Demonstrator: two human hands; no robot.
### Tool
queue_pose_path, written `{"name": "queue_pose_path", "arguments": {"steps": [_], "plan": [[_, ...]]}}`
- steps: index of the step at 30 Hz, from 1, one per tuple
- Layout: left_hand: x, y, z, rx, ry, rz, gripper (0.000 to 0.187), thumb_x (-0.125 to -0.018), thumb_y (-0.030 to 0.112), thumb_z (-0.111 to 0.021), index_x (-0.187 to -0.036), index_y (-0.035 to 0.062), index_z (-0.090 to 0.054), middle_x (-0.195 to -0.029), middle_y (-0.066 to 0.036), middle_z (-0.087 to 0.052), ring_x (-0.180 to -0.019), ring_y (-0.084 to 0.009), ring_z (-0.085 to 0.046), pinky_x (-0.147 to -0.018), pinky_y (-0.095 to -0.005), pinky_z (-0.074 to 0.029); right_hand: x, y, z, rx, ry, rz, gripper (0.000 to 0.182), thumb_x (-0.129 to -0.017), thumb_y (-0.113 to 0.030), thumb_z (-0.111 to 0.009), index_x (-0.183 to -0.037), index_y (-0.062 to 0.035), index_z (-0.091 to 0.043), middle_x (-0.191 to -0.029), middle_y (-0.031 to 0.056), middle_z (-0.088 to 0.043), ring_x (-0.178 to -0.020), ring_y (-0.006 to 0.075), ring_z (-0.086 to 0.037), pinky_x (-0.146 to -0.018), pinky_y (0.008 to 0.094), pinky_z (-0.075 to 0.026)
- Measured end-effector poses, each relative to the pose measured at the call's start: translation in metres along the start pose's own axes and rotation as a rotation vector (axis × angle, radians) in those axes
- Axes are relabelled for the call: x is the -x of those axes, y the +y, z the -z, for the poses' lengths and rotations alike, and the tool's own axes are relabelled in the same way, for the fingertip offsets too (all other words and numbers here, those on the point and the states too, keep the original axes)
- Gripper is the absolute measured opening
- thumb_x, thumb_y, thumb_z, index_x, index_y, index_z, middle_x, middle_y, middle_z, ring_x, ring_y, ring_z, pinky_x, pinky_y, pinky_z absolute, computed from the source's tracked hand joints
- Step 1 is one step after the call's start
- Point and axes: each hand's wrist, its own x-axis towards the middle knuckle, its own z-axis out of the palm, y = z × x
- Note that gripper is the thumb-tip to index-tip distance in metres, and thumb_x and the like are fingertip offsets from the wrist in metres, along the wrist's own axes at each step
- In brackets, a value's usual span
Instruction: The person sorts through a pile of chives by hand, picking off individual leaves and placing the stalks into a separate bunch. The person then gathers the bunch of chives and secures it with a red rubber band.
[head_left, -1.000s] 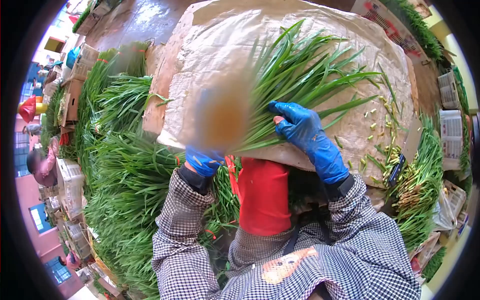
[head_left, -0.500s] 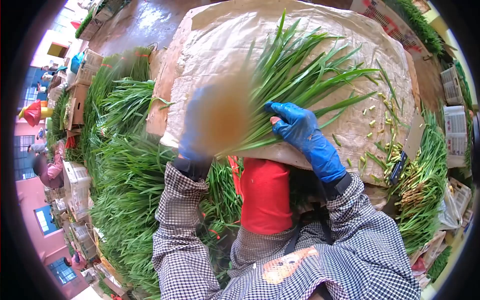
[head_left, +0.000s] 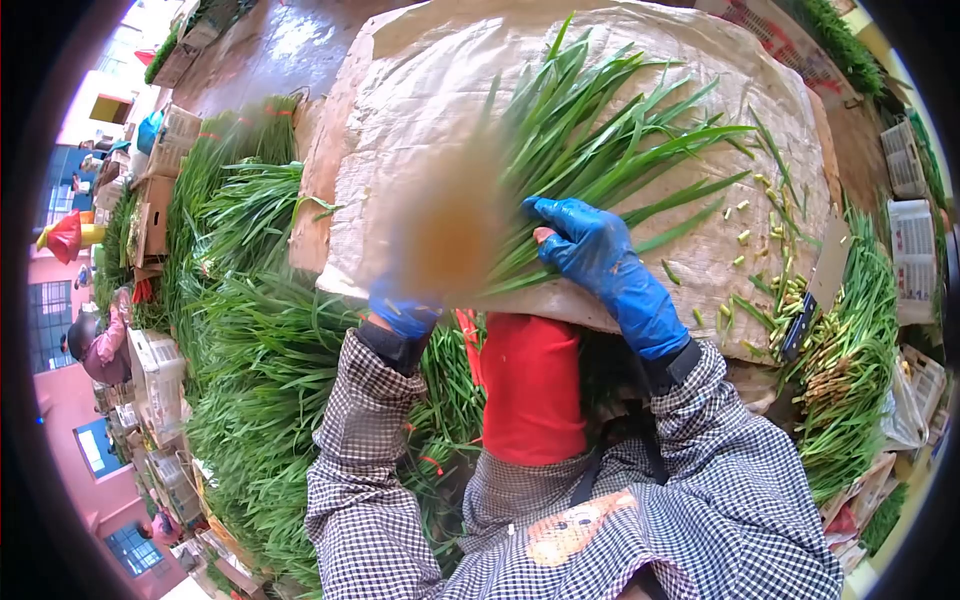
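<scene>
A loose bunch of long green garlic chives point(head_left: 590, 140) fans out over the cloth-covered board point(head_left: 410, 60). My right hand point(head_left: 590, 245), in a blue glove with a thumb tip poking through, has its fingers closed over the right side of the bunch near its lower end. My left hand point(head_left: 405, 312), also blue-gloved, is at the lower left of the bunch. A brown blur covers most of it, so its fingers and anything in them are hidden. At the board's right side lies a broad-bladed knife point(head_left: 815, 285) with a dark handle.
Cut stalk ends point(head_left: 775, 225) are scattered on the board's right part. A big heap of chives point(head_left: 270, 370) lies to my left, and another pile point(head_left: 850, 370) to my right. Crates point(head_left: 155, 375) line the left side, where a person in pink point(head_left: 105, 345) is farther off.
My left hand has drawn down a little, toward the board's near edge. My right hand has shifted slightly left and up, staying at the chives.
</scene>
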Motion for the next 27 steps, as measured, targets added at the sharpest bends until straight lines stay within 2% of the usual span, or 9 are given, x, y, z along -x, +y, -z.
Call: {"name": "queue_pose_path", "arguments": {"steps": [1,10,14,16,23,26,27], "plan": [[0.012,-0.026,-0.017,-0.055,0.018,-0.088,0.031,-0.076,0.017,-0.071,-0.102,0.0027,-0.062,-0.086,-0.013,-0.061,-0.078,-0.0266,-0.062,-0.067,-0.0333,-0.048,0.0,0.001,-0.001,0.001,0.005,0.008,0.027,-0.077,-0.012,-0.064,-0.103,-0.0073,-0.064,-0.093,0.0127,-0.065,-0.083,0.0275,-0.064,-0.071,0.0344,-0.052],[0.026,-0.057,-0.044,0.505,0.085,0.3,0.013,-0.084,0.01,-0.065,-0.096,0.0031,-0.065,-0.081,0.0,-0.062,-0.074,-0.0072,-0.055,-0.067,-0.0221,-0.045,-0.001,-0.001,0.0,-0.017,-0.006,-0.006,0.028,-0.076,-0.011,-0.064,-0.104,-0.0073,-0.064,-0.094,0.0125,-0.065,-0.084,0.0274,-0.064,-0.072,0.0343,-0.052],[0.018,-0.04,-0.033,0.655,0.136,0.393,0.012,-0.086,0.011,-0.063,-0.096,0.0041,-0.066,-0.081,0.0,-0.064,-0.075,-0.0052,-0.054,-0.068,-0.0209,-0.045,-0.001,0.002,-0.003,-0.028,0.001,0.0,0.028,-0.076,-0.01,-0.064,-0.104,-0.0074,-0.064,-0.095,0.0121,-0.065,-0.085,0.0271,-0.064,-0.073,0.0339,-0.052],[0.006,0.0,0.006,1.267,0.095,0.746,0.014,-0.088,0.013,-0.061,-0.097,0.0033,-0.066,-0.085,-0.002,-0.066,-0.075,-0.005,-0.056,-0.068,-0.0203,-0.045,-0.001,0.003,-0.002,-0.016,0.001,0.009,0.028,-0.076,-0.01,-0.064,-0.104,-0.0074,-0.065,-0.096,0.0121,-0.065,-0.085,0.027,-0.064,-0.074,0.034,-0.052],[-0.001,0.002,0.012,1.398,0.116,0.811,0.019,-0.09,0.016,-0.059,-0.101,0.0018,-0.065,-0.09,-0.004,-0.067,-0.074,-0.0064,-0.058,-0.068,-0.0214,-0.047,-0.003,-0.004,0.002,0.014,-0.036,-0.021,0.028,-0.076,-0.011,-0.064,-0.104,-0.0086,-0.065,-0.095,0.0128,-0.065,-0.082,0.0272,-0.065,-0.071,0.034,-0.052],[-0.007,0.013,0.022,1.443,0.189,0.727,0.022,-0.092,0.018,-0.056,-0.104,0.0015,-0.064,-0.091,-0.004,-0.067,-0.074,-0.0063,-0.058,-0.068,-0.0214,-0.047,-0.01,-0.021,0.009,-0.078,0.0,-0.05,0.034,-0.076,-0.011,-0.064,-0.11,-0.0102,-0.063,-0.091,0.0139,-0.065,-0.079,0.0281,-0.064,-0.068,0.0348,-0.052],[-0.01,0.017,0.031,1.306,0.103,0.619,0.022,-0.092,0.018,-0.054,-0.104,0.0014,-0.064,-0.092,-0.005,-0.067,-0.074,-0.0064,-0.059,-0.068,-0.0214,-0.048,-0.014,-0.027,0.01,-0.077,-0.005,-0.048,0.034,-0.076,-0.011,-0.064,-0.11,-0.0102,-0.063,-0.091,0.0139,-0.065,-0.079,0.0281,-0.064,-0.068,0.0348,-0.052]]}}
